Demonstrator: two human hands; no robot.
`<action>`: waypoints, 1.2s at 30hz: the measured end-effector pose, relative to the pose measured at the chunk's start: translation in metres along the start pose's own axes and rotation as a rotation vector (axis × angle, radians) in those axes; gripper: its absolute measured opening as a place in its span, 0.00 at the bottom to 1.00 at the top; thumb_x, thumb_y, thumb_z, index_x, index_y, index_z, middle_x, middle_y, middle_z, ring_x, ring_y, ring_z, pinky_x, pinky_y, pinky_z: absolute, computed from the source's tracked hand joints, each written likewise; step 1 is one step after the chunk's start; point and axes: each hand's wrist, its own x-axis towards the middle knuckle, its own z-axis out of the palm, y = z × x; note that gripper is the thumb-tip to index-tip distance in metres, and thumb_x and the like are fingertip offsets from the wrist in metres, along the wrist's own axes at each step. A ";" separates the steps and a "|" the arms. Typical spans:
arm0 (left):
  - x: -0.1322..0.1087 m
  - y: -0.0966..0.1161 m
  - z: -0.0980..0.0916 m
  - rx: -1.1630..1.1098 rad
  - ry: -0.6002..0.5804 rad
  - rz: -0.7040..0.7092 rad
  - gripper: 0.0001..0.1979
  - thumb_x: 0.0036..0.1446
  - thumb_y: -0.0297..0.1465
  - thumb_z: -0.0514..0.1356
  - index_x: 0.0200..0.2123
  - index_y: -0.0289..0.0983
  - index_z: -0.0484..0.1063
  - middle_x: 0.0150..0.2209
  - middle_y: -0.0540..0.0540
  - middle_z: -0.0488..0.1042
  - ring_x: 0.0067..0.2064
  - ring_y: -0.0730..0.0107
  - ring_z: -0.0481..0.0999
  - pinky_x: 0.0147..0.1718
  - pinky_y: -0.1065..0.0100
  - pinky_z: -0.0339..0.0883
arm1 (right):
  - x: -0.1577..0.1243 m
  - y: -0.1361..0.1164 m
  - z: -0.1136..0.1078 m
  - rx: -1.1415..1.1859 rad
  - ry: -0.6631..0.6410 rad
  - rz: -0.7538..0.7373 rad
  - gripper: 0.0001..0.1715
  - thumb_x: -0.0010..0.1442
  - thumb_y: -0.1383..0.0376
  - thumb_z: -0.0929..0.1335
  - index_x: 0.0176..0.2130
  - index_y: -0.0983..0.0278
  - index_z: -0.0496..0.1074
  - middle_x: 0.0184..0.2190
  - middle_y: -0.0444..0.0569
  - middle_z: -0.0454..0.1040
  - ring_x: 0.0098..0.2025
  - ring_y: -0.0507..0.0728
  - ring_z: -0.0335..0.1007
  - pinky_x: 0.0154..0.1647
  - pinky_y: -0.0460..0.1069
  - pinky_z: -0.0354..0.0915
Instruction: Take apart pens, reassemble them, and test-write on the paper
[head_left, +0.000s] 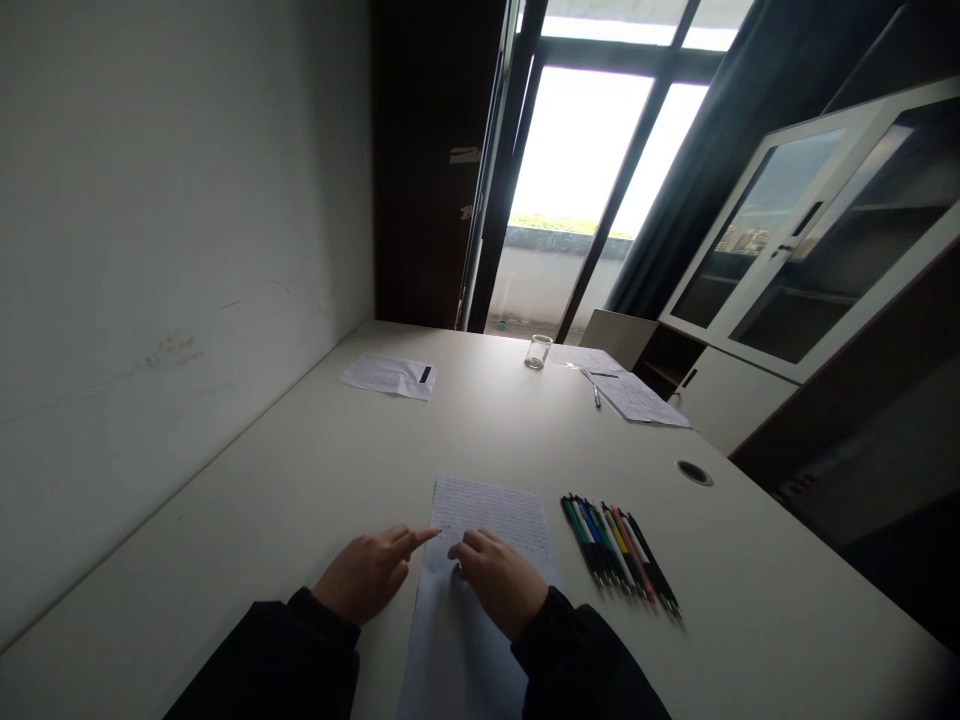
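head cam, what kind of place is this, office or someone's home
Most likely an office or study room: a long pale desk with a cable hole, a glass-door cabinet, handwritten sheets and a row of pens. The left hand and right hand rest on the nearest handwritten sheet.

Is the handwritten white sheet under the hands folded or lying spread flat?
Spread flat: the handwritten white sheet lies unfolded on the pale table, the right hand resting on it and the left hand's forefinger at its edge.

A glass [538,351] stands far back on the table [300,470]. Papers [390,376] lie near it, maybe with a pen [597,396].
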 end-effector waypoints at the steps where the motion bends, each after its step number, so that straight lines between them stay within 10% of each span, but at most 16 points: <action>1: 0.000 0.000 0.000 0.003 0.003 0.004 0.35 0.55 0.18 0.50 0.64 0.49 0.55 0.41 0.51 0.73 0.34 0.70 0.74 0.35 0.71 0.68 | -0.001 0.000 -0.001 0.024 0.027 0.012 0.14 0.58 0.76 0.71 0.43 0.62 0.74 0.41 0.48 0.75 0.43 0.58 0.72 0.44 0.50 0.69; 18: 0.001 0.012 0.001 -0.068 -0.049 0.101 0.37 0.53 0.17 0.51 0.63 0.52 0.56 0.44 0.52 0.74 0.39 0.68 0.76 0.39 0.69 0.70 | -0.009 0.007 -0.008 0.594 0.314 0.204 0.05 0.61 0.67 0.70 0.34 0.61 0.77 0.29 0.43 0.77 0.30 0.52 0.73 0.32 0.45 0.67; 36: 0.002 0.005 0.011 -0.089 -0.009 0.082 0.37 0.54 0.16 0.52 0.64 0.52 0.55 0.43 0.51 0.74 0.36 0.70 0.75 0.38 0.71 0.70 | -0.031 0.019 0.005 0.085 0.230 0.097 0.07 0.60 0.73 0.69 0.35 0.61 0.75 0.32 0.45 0.76 0.35 0.55 0.72 0.37 0.48 0.66</action>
